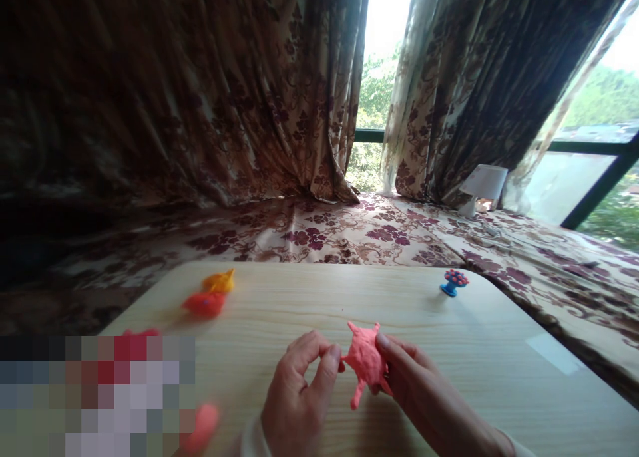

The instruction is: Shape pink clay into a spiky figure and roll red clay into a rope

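Observation:
A pink modelling-clay figure (367, 356) with a round, lumpy body and several short limbs is held above the table. My right hand (417, 377) grips its right side, thumb on top and the other fingers partly hidden behind it. With thumb and forefinger pressed together, my left hand (302, 384) pinches the tip of the limb on the figure's left side. A small dark red spot shows by those fingertips; I cannot make out what it is. The longest limb points down toward me.
On the pale wooden table (299, 297), an orange-yellow clay piece (219, 282) and a red one (204, 304) lie back left. A blue clay piece with red dots (454, 282) stands back right. A blurred pink lump (202, 425) is front left, beside a pixelated patch. Behind stands a white lamp (484, 181).

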`<state>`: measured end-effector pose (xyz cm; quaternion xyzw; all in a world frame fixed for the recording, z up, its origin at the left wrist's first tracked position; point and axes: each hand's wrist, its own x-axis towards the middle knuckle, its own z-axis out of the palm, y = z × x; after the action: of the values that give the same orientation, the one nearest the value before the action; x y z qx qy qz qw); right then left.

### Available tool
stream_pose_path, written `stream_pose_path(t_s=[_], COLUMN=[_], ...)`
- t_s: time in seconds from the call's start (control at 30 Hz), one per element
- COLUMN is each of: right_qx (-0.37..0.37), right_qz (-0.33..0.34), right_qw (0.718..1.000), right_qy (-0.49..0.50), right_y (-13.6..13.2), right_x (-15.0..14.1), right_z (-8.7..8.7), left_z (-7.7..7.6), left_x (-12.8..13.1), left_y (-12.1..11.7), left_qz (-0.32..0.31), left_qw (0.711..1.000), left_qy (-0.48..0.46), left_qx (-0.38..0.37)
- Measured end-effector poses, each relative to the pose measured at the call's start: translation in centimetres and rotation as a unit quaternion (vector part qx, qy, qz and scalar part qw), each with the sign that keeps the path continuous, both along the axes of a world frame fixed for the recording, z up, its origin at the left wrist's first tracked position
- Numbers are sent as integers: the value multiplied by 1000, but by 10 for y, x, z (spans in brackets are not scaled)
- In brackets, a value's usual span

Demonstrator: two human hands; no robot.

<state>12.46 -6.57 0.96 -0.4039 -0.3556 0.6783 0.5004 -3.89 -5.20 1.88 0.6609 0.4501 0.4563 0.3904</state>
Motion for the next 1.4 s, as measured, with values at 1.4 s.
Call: stream_pose_path(t_s=[1.4], right_qx=[126], right_qz=[75], right_qw=[974], right_qy=[-175], right_y=[-2], right_x=[-1], right_z=[7], left_z=[7], left_x=[2], left_y=[-4], left_qz=[-66], left_qw=[996], left_qy=[-31], left_qx=[-45])
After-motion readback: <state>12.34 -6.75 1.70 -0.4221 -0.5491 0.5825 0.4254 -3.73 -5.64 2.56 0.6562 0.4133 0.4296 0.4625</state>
